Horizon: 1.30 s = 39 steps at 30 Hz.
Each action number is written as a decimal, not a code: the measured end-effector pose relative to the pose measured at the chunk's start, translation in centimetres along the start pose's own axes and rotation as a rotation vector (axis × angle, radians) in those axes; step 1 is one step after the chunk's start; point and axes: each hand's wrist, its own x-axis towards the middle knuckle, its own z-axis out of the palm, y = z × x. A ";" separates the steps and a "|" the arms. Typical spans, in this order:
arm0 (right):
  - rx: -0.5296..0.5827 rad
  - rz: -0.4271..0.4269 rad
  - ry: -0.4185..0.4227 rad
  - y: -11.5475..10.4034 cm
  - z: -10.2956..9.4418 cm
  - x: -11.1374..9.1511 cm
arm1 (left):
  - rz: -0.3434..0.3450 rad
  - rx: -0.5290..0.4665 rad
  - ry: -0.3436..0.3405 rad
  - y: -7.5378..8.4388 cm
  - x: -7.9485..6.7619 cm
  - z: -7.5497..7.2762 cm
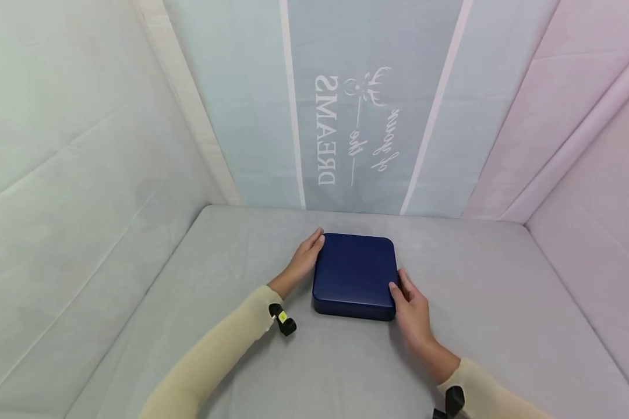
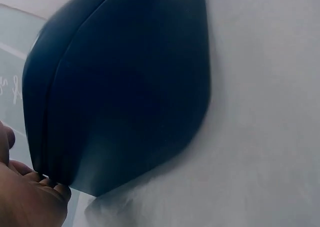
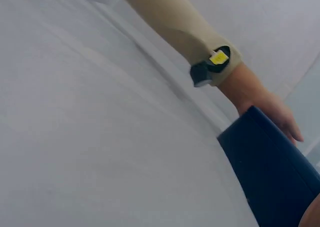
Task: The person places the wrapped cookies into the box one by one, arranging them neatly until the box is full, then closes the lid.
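A dark blue, square box point(image 1: 354, 269) with rounded corners sits between my two hands over the grey padded surface. A thin seam runs along its side, seen in the left wrist view on the box point(image 2: 130, 82). My left hand point(image 1: 305, 256) grips its left side near the far corner, thumb at the top edge. On the opposite side, near the front corner, my right hand point(image 1: 413, 311) holds the box with the thumb on the top edge and the fingers along the side. The right wrist view shows the box point(image 3: 270, 167) with the left hand point(image 3: 267, 112) behind it.
A grey fabric-covered surface point(image 1: 314, 366) lies under the box. Behind it hangs a pale blue cloth point(image 1: 241, 116) with mirrored white lettering. Pale fabric walls point(image 1: 73, 174) rise on the left and right. Each sleeve carries a black strap-on camera point(image 1: 282, 319).
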 end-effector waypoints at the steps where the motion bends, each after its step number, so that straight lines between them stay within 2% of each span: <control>1: -0.007 -0.004 -0.002 0.1 0.1 -0.2 | -0.001 0.002 0.002 -0.1 0.2 0.1; 5: -0.045 -0.005 -0.007 0.5 0.3 -0.7 | -0.040 -0.008 0.016 -0.4 0.9 0.6; 9: -0.075 -0.006 -0.026 0.7 0.6 -0.7 | -0.106 -0.039 0.058 -0.7 1.3 0.9; 12: -0.074 -0.017 -0.048 0.8 0.8 -0.6 | -0.121 -0.063 0.084 -0.7 1.3 0.9; 28: -0.049 -0.055 -0.052 1.7 0.9 -1.0 | -0.111 -0.096 0.088 -0.7 0.8 1.6; 35: -0.048 -0.128 -0.028 1.6 1.1 -1.1 | -0.050 -0.117 0.106 -1.0 0.8 1.8; 39: -0.041 -0.154 -0.019 1.8 1.2 -1.1 | -0.042 -0.120 0.114 -1.3 0.8 2.0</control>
